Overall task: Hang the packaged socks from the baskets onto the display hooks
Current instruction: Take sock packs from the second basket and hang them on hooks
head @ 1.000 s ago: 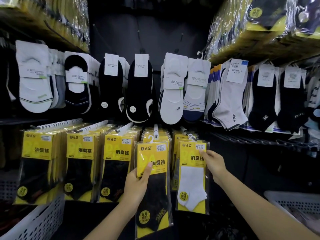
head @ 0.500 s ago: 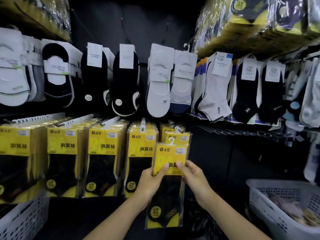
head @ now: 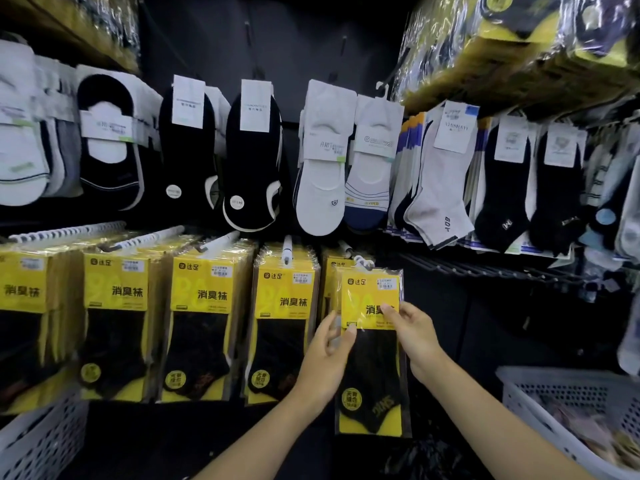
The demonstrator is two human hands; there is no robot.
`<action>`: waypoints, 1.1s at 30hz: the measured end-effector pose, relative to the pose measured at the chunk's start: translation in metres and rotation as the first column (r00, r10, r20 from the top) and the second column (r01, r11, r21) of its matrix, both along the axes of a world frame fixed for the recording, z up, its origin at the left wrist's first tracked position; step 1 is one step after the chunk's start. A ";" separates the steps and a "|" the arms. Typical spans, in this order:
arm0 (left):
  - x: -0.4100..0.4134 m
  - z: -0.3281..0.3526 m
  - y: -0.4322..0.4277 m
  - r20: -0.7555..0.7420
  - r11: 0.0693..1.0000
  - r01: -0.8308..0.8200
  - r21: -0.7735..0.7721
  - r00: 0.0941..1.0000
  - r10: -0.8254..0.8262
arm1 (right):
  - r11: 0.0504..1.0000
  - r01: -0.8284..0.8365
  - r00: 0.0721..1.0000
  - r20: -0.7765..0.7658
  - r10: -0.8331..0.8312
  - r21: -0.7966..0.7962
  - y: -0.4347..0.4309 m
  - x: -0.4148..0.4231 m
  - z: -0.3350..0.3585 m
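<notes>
One sock pack (head: 374, 368), long axis vertical.

yellow sock pack (head: 371, 348) with black sock, white perforated basket (head: 568, 407).

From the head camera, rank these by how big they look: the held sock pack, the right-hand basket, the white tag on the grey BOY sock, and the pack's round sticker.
1. The sock pack and the basket look alike. The basket is cropped and nearer, so I leave them unranked.
2. The white tag.
3. The round sticker.
</notes>
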State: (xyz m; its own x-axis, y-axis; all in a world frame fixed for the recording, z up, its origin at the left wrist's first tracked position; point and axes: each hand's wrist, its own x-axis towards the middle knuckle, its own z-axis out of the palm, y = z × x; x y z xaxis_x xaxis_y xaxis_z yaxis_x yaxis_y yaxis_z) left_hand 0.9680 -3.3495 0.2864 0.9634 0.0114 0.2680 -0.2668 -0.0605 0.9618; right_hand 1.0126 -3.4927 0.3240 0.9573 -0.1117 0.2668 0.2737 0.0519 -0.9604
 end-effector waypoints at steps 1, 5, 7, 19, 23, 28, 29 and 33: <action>0.003 -0.002 0.000 0.003 1.000 -0.001 -0.017 1.000 0.001 | 1.000 0.001 1.000 -0.014 -0.001 -0.005 0.002 0.006 -0.002; 0.021 -0.010 0.000 0.011 0.999 0.000 -0.037 1.000 0.000 | 0.999 0.032 0.999 -0.028 -0.032 -0.001 0.008 0.031 -0.005; 0.034 -0.011 -0.002 0.029 1.000 -0.010 -0.016 1.000 0.010 | 0.998 0.065 0.997 -0.044 -0.064 0.020 0.012 0.045 -0.006; 0.088 -0.025 -0.002 -0.013 0.992 -0.099 0.080 0.995 0.100 | 0.962 0.270 0.954 -0.127 -0.272 -0.034 0.027 0.098 -0.021; 0.056 -0.057 0.006 -0.034 0.991 -0.045 0.125 0.998 0.049 | 0.957 0.277 0.954 -0.093 -0.284 -0.081 0.021 0.060 -0.048; -0.014 -0.135 0.044 -0.172 0.962 0.059 0.267 0.985 -0.012 | 0.980 0.070 0.976 -0.189 -0.106 -0.189 0.023 -0.017 -0.122; -0.030 -0.155 0.054 -0.215 0.957 0.056 0.284 0.977 0.006 | 0.979 0.014 0.966 -0.249 -0.065 -0.204 0.027 -0.033 -0.142; -0.092 -0.234 0.093 -0.387 0.965 -0.029 0.261 0.913 0.132 | 0.960 -0.171 0.862 -0.506 0.037 -0.222 0.050 -0.091 -0.231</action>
State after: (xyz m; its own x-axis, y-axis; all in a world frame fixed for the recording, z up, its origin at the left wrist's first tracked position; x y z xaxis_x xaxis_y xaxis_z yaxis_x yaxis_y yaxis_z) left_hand 0.8757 -3.2562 0.0521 0.9882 0.0772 -0.1325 0.1502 -0.3120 0.9381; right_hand 0.9214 -3.4424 0.0929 0.9715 0.0022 -0.2370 -0.2314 -0.2076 -0.9505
